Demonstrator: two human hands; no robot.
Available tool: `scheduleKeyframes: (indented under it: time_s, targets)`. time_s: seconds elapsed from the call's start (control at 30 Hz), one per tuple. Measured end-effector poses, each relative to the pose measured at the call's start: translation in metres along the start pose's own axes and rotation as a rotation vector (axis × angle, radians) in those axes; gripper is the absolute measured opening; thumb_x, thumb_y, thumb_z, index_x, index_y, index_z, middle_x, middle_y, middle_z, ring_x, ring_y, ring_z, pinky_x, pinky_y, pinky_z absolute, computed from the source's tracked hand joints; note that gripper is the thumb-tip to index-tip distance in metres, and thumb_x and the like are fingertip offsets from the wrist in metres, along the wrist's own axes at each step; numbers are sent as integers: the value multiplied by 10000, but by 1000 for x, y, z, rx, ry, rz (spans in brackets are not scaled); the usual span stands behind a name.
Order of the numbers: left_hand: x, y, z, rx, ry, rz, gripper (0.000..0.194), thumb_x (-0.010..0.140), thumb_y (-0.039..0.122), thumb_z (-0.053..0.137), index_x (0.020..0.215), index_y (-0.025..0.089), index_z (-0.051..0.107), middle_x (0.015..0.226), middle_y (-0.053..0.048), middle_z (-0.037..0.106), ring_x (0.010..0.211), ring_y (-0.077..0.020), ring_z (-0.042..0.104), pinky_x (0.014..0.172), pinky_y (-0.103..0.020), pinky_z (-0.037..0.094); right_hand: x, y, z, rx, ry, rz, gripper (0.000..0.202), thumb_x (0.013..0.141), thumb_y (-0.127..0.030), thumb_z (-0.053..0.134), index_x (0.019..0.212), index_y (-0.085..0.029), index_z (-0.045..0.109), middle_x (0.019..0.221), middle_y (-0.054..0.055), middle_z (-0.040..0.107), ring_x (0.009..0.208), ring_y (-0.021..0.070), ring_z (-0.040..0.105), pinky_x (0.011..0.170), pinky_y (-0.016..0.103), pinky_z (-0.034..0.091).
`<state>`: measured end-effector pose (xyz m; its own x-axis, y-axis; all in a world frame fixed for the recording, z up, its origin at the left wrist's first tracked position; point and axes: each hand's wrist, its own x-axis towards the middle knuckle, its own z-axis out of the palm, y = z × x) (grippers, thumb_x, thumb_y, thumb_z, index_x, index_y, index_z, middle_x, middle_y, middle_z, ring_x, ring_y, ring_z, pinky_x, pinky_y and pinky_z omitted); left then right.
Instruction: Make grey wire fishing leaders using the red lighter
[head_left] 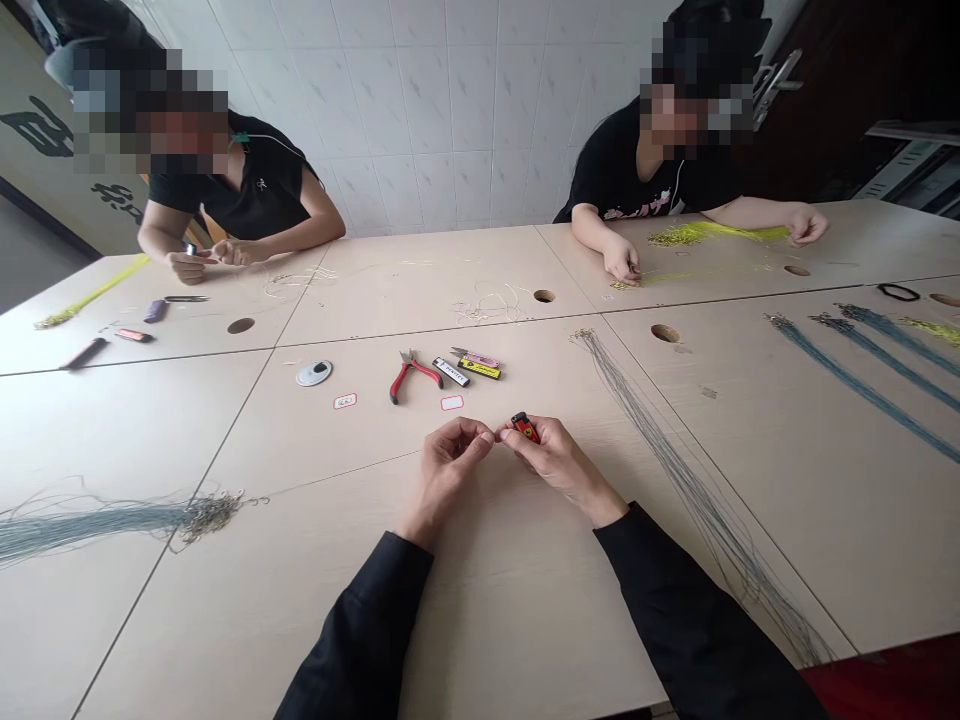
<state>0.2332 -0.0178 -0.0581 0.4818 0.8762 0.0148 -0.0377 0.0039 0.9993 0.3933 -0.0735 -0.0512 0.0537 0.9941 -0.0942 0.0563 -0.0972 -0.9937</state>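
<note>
A thin cord [345, 468] runs from the hooks at the left bundle up to my left hand [452, 462], whose thumb and fingers are pinched on it. Close beside it, my right hand [551, 458] is closed around a red lighter [525, 428] with a black top. Its thumb and index fingertips nearly meet those of my left hand; anything between them is too small to make out. Blue-grey cords with metal hooks [210, 517] lie at the left. Another long bundle of grey cords [675, 470] slants across the table right of my hands.
Ahead lie red-handled pliers [411, 378], a white lighter [451, 373], a yellow lighter [480, 370] and a round silver disc [314, 374]. Two people sit across the table [360, 620], handling cords. Blue bundles [862, 385] lie far right, near holes in the tabletop.
</note>
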Motion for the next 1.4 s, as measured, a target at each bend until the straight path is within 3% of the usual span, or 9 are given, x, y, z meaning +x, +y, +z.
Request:
scheduleKeyframes:
  time_s: [0.5, 0.67, 0.73, 0.83, 0.9, 1.0, 1.17, 1.4]
  targets:
    - [1, -3, 0, 5, 4, -10, 216, 819, 366, 673, 836, 153, 641, 759, -15, 608, 660, -109, 485, 621, -236, 367, 0, -2, 2, 24, -4, -17, 252, 825, -405, 622, 766, -168, 559, 659, -46, 366, 559, 76, 262, 499, 234, 224]
    - [-1, -1, 1, 57, 84, 59, 173, 835, 336, 645, 892, 173, 657, 806, -14, 621, 669, -116, 475, 639, -245, 370, -2, -4, 1, 92, 38, -1, 267, 808, -421, 647, 767, -170, 567, 616, -59, 332, 526, 73, 239, 475, 238, 206]
    - [-4, 2, 3, 135, 143, 112, 157, 842, 323, 628, 908, 187, 672, 805, -14, 615, 685, -130, 466, 656, -255, 370, -3, -7, -5, 203, 113, 0, 257, 799, -420, 655, 802, -178, 568, 584, -71, 305, 499, 76, 231, 456, 239, 199]
    - [-8, 8, 5, 214, 207, 183, 136, 858, 300, 600, 904, 203, 682, 838, -19, 611, 738, -150, 466, 704, -266, 375, -2, -10, -21, 458, 375, -78, 211, 811, -393, 630, 849, -203, 547, 559, -91, 242, 471, 80, 191, 436, 232, 191]
    - [-8, 9, 6, 218, 234, 199, 133, 865, 292, 585, 904, 209, 682, 833, -17, 603, 750, -155, 467, 713, -268, 373, -2, -10, -28, 557, 474, -117, 180, 815, -368, 616, 840, -210, 531, 562, -93, 217, 469, 79, 175, 433, 224, 185]
    - [-6, 6, 6, 197, 248, 177, 138, 859, 303, 594, 895, 207, 688, 779, -10, 576, 728, -155, 465, 696, -269, 367, -1, -9, -26, 521, 334, -50, 181, 803, -363, 621, 810, -199, 544, 546, -93, 227, 456, 72, 186, 431, 224, 186]
    - [-2, -2, 4, 194, 207, 167, 187, 861, 341, 612, 933, 199, 709, 811, -19, 612, 723, -150, 485, 696, -272, 376, -3, -9, -1, 365, 0, 77, 249, 816, -409, 622, 785, -164, 592, 550, -80, 271, 464, 62, 214, 442, 229, 164]
    - [-4, 5, 3, 4, -30, 71, 212, 878, 345, 609, 932, 165, 708, 895, -58, 671, 857, -180, 594, 812, -295, 447, -6, -10, 7, 307, -97, 112, 294, 831, -447, 624, 782, -159, 589, 555, -86, 226, 471, 59, 155, 445, 234, 134]
